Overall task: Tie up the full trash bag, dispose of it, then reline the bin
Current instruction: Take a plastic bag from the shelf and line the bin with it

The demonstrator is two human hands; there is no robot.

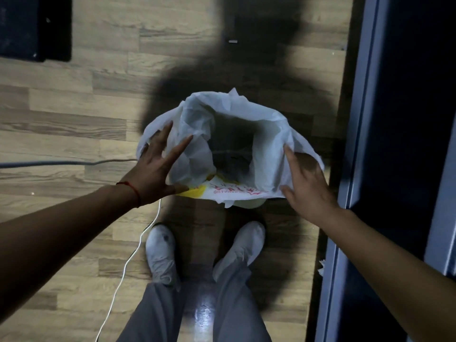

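Note:
A white plastic bag (269, 134) with red print and a yellow patch lines the small bin (249, 203) on the wooden floor; only a pale strip of the bin shows under the bag's near edge. The bag's mouth is spread wide and its inside looks dark and hollow. My left hand (158, 166) lies with fingers spread on the bag's left edge, the thumb on the near rim. My right hand (306, 186) rests flat on the bag's right edge, fingers apart. Neither hand pinches the plastic that I can see.
My two white shoes (160, 250) stand just behind the bin. A white cable (133, 253) runs along the floor to their left and a grey cable (61, 163) crosses at the left. A dark blue door frame (355, 169) rises on the right; a dark object (34, 28) sits upper left.

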